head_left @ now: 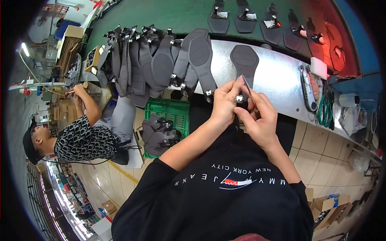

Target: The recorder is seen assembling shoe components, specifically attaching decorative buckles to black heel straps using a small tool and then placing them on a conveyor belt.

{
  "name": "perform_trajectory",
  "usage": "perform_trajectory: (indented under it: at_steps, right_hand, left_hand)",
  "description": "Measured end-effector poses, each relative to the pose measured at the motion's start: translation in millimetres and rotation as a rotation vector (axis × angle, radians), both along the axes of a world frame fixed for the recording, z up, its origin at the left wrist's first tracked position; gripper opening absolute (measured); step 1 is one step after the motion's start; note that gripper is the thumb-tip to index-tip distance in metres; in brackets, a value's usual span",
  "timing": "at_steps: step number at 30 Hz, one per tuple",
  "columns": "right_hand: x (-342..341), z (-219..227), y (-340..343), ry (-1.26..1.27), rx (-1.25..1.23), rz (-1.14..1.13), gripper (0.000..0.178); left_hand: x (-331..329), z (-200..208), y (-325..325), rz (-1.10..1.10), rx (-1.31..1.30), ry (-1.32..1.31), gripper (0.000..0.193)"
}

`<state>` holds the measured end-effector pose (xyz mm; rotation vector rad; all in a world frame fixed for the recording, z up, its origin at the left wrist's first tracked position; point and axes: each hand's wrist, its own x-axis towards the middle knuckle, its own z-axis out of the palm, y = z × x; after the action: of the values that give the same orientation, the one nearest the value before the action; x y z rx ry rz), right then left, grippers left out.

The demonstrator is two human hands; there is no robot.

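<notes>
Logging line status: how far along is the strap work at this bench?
Done, it seems: a row of grey soles with straps lies on the green belt. In hand: left hand and right hand hold one grey strap piece by its metal buckle. Left: a pile of buckled strap pieces waits on the metal bench.

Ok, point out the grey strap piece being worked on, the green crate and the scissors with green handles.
grey strap piece (244, 60): head view, on its wide upper end lying on the metal bench.
green crate (177, 110): head view, on its slatted wall.
scissors (324, 112): head view, on a green handle loop.
</notes>
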<state>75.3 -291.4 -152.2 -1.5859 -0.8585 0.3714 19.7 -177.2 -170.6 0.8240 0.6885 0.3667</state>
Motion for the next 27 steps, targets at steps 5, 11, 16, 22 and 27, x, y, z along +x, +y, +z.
perform_trajectory:
  at_steps: [5, 11, 16, 22, 27]
  right_hand:
    - [6, -10, 8, -0.058, 0.095, 0.035, 0.040]
    - [8, -20, 13, -0.398, 0.140, -0.039, 0.032]
    - [24, -5, 11, 0.178, 0.092, 0.111, 0.028]
    - [68, -9, 29, 0.686, 0.092, -0.130, 0.045]
    - [82, -7, 62, 0.780, 0.012, 0.166, 0.040]
  left_hand:
    - [4, -8, -5, 0.097, 0.071, -0.117, 0.035]
    - [8, -11, -6, 0.080, 0.024, -0.042, 0.036]
    - [10, 4, -1, 0.077, 0.036, -0.074, 0.030]
    - [-2, 8, 8, 0.011, 0.549, 0.078, 0.039]
    - [-27, 23, 49, -0.149, 1.074, 0.076, 0.027]
